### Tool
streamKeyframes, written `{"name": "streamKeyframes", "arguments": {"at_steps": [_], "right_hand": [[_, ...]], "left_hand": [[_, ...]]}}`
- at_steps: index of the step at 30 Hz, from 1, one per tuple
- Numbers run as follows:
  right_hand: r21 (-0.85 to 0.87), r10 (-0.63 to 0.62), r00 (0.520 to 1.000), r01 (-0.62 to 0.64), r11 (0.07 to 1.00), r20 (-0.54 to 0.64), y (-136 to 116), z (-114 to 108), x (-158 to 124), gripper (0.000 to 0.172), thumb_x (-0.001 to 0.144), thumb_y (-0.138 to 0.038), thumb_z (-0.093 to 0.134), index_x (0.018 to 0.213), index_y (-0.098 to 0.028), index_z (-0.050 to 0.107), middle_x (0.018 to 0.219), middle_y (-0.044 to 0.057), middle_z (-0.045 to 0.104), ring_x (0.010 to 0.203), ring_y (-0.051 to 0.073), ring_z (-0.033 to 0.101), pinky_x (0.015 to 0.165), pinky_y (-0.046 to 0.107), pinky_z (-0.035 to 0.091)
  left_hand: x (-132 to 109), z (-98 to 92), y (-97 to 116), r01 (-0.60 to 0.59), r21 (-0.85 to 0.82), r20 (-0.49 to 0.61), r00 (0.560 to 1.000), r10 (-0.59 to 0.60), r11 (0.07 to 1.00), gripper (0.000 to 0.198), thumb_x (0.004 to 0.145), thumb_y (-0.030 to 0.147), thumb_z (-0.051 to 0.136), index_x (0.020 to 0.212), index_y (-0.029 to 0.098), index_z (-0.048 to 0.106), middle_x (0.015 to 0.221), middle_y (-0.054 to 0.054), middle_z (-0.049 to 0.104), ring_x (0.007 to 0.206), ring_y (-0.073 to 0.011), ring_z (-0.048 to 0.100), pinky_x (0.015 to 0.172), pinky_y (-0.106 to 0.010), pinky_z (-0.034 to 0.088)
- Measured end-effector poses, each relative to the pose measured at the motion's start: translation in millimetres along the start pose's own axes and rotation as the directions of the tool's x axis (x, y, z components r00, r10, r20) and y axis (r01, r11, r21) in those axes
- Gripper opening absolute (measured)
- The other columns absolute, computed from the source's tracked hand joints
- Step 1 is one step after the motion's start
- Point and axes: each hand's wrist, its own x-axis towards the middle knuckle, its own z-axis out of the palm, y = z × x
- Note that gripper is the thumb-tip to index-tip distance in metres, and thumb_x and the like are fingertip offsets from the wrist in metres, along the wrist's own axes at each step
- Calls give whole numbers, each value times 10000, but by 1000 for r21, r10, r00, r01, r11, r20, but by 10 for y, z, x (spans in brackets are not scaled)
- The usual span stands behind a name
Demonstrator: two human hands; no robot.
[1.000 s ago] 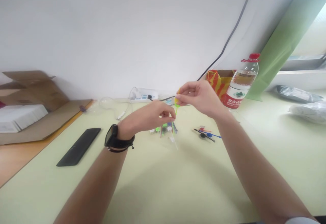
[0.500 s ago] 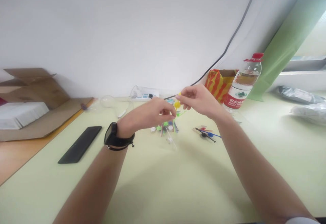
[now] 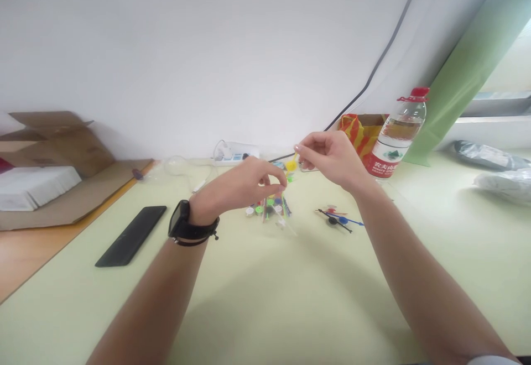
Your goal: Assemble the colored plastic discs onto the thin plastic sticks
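Observation:
My right hand [image 3: 327,157] pinches a small yellow plastic pointer with a round hub [image 3: 291,165], held above the pile by its thin arm. Lower and to its left, my left hand [image 3: 261,180] has thumb and index fingertip together; whatever may be between them is too small to make out. Beneath and beyond the left hand lies a pile of small plastic pieces [image 3: 277,209], with white and green discs and thin coloured sticks. The left hand partly hides this pile. To the right, on the table, a black pointer [image 3: 332,220] and a blue pointer [image 3: 342,220] lie crossed with a red one.
A water bottle [image 3: 397,138] stands at right before a red-yellow bag [image 3: 357,135]. At left are a black flat case [image 3: 131,236] and an open cardboard box [image 3: 58,138] with white stacked cards. A power strip [image 3: 234,154] sits by the wall. Plastic packets [image 3: 504,185] lie far right.
My right hand has moved slightly right and up with the yellow pointer, away from my left fingertips. The left hand has stayed almost in place.

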Motion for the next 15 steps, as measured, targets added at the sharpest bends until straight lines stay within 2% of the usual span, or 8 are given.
{"name": "streamKeyframes", "arguments": {"at_steps": [4, 8, 11, 15], "right_hand": [[39, -56, 993, 60, 997, -105, 51, 1, 28, 423, 835, -590, 751, 780, -172, 712, 735, 61, 712, 642, 169, 660, 595, 282, 564], [49, -60, 980, 70, 996, -191, 87, -17, 48, 415, 833, -590, 755, 786, -180, 713, 715, 59, 709, 594, 160, 644, 536, 275, 541], [47, -68, 984, 77, 996, -163, 85, -14, 45, 409, 844, -592, 743, 812, -185, 719, 735, 60, 714, 607, 168, 652, 555, 291, 552], [-14, -130, 990, 129, 992, -57, 49, 9, 24, 367, 893, -549, 699, 843, -187, 729, 784, 56, 719, 664, 172, 650, 587, 291, 540]], "left_hand": [[-8, -14, 17, 5, 8, -73, 997, -5, 1000, 237, 948, 380, 601, 992, 252, 795, 746, -13, 744, 624, -157, 657, 559, -240, 444], [-16, -28, 45, -30, 14, -151, 988, 32, 999, 211, 939, 353, 627, 949, 250, 811, 819, -10, 762, 645, -142, 643, 566, -236, 437], [-20, -28, 56, -34, 13, -164, 986, 36, 999, 214, 934, 351, 630, 916, 242, 813, 798, -13, 757, 640, -146, 642, 567, -243, 440], [-15, -22, 42, -26, 24, -147, 989, 29, 999, 218, 927, 368, 631, 917, 251, 815, 741, -15, 747, 599, -155, 637, 540, -251, 431]]}}
